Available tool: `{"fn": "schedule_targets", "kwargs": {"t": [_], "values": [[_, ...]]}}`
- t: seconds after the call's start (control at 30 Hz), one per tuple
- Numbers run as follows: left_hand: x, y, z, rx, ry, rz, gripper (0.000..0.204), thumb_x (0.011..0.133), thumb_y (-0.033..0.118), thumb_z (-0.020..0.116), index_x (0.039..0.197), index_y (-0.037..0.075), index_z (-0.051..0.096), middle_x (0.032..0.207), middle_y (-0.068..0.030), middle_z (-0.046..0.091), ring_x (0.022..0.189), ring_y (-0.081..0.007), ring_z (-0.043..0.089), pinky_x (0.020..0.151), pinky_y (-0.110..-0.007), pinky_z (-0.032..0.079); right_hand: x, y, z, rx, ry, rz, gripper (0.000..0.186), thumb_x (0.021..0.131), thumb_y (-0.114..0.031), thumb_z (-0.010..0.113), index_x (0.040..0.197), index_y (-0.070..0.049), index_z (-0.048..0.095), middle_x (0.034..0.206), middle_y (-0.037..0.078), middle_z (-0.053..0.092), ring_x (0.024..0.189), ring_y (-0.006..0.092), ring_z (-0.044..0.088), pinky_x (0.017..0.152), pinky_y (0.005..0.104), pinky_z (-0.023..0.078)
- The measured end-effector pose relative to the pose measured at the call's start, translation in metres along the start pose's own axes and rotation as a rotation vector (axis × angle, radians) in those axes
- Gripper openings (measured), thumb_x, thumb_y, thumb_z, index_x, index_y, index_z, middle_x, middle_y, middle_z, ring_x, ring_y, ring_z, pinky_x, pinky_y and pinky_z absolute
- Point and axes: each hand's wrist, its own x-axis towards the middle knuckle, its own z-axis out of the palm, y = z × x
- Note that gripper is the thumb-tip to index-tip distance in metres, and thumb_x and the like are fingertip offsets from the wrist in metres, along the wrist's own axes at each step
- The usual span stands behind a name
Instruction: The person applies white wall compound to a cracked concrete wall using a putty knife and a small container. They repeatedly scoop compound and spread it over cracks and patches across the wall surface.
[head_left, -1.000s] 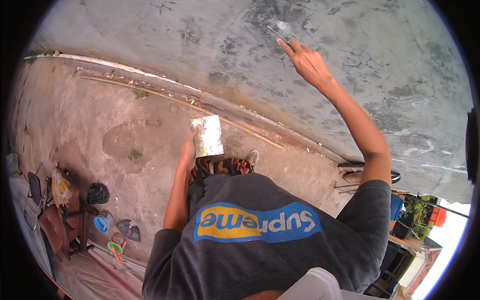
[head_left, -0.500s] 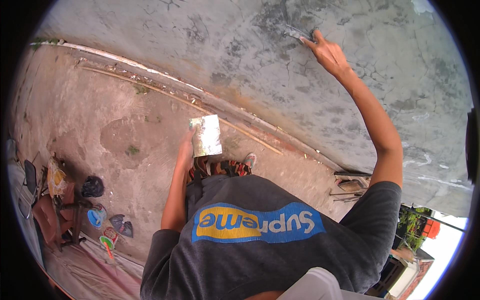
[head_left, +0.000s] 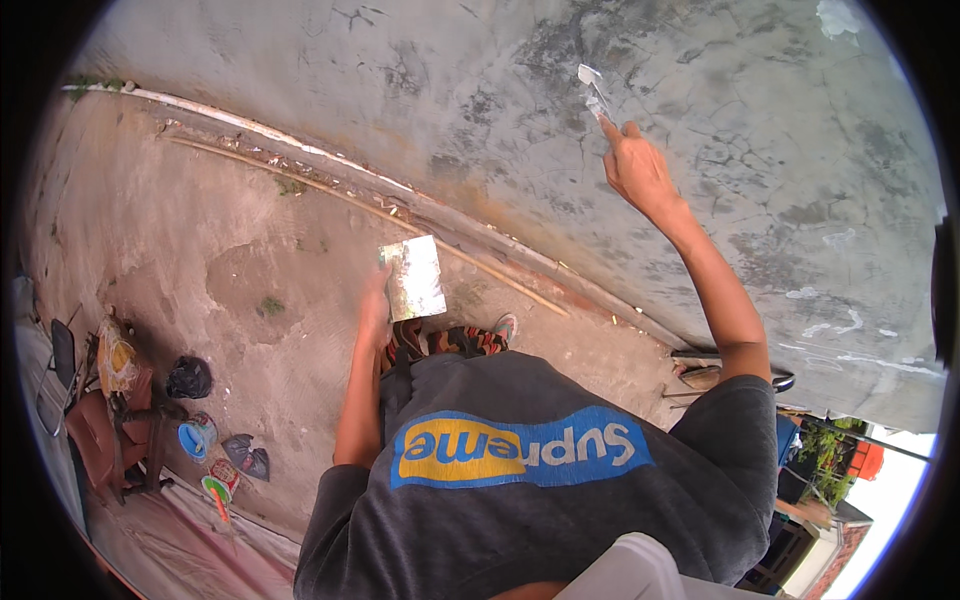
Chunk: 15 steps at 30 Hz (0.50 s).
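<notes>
My right hand [head_left: 642, 170] is raised in front of the grey cracked wall [head_left: 560, 190], closed around a putty knife [head_left: 598, 103]. Its index finger lies along the tool, and white paste shows at the blade's far end. Whether the blade touches the wall, I cannot tell. Lower down at the left, my left hand [head_left: 374, 308] grips one edge of a flat rectangular plate [head_left: 415, 278]. The plate's face is bright and shiny, with smears on it. Part of the left hand is blurred, and its fingers behind the plate are hidden.
A long pole [head_left: 350, 195] lies along the wall's foot. At the left stand a blue bucket [head_left: 197, 436], a green-rimmed tub [head_left: 217, 488], black plastic bags [head_left: 189, 376] and a brown chair [head_left: 110, 430]. White marks [head_left: 850, 322] streak the wall at the right.
My right hand has moved slightly left and down in the picture, and the putty knife has turned so its paste-covered end points up. The left hand with the plate has barely shifted.
</notes>
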Motion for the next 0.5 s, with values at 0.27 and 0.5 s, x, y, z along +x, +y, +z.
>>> {"fn": "schedule_targets", "kwargs": {"t": [0.27, 0.5], "values": [[0.002, -0.002, -0.009, 0.051, 0.067, 0.001, 0.050, 0.095, 0.032, 0.046, 0.132, 0.000, 0.039, 0.122, -0.0125, 0.054, 0.108, -0.0209, 0.057, 0.090, -0.035, 0.048, 0.000, -0.071, 0.093, 0.688, 0.476, 0.361, 0.040, 0.093, -0.010, 0.048, 0.132, 0.001, 0.047, 0.123, 0.030, 0.054, 0.090, 0.0310, 0.065, 0.074, 0.0375, 0.050], [0.004, -0.007, -0.018, 0.089, 0.145, -0.012, 0.046, 0.096, 0.032, 0.046, 0.130, 0.001, 0.043, 0.119, -0.0097, 0.056, 0.108, -0.0194, 0.057, 0.091, -0.035, 0.047, 0.038, -0.055, 0.094, 0.627, 0.667, 0.419, 0.045, 0.091, -0.003, 0.046, 0.135, 0.003, 0.043, 0.089, 0.021, 0.057, 0.071, 0.0284, 0.056, 0.065, 0.0386, 0.044]]}}
